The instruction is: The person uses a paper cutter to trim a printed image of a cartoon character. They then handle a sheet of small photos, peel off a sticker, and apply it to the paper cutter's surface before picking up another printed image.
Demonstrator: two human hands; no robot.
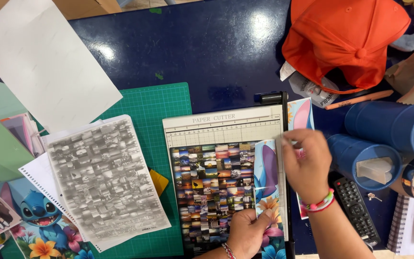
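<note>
A big dark blue table [216, 52] fills the view, and its edges run out of sight on every side. A green cutting mat [161, 115] lies on it, mostly covered by other things. On the mat sits a paper cutter [221, 125] with a ruled board; its bottom end is cut off by the picture edge. A sheet of tiny colour photos [209, 189] lies flat on the cutter board. A cartoon print with flowers [267, 168] lies on top of that sheet along the cutter's right edge. Part of the print sticks out past the blade arm, and the hands hide some of it.

The left hand [246, 234] presses flat on the bottom of the cartoon print, fingers spread, not pinching anything. The wrist is cut off at the bottom.

The right hand [306, 165] rests at the print's right edge by the blade arm. Its fingertips [288, 140] are pinched close together near the top of the print, but you cannot tell if they hold the paper or only touch it.

To the left lies a grey printed sheet [104, 177]. An orange cap [346, 41] sits at the top right. A black remote [358, 211] lies by the right arm, partly hidden.
</note>
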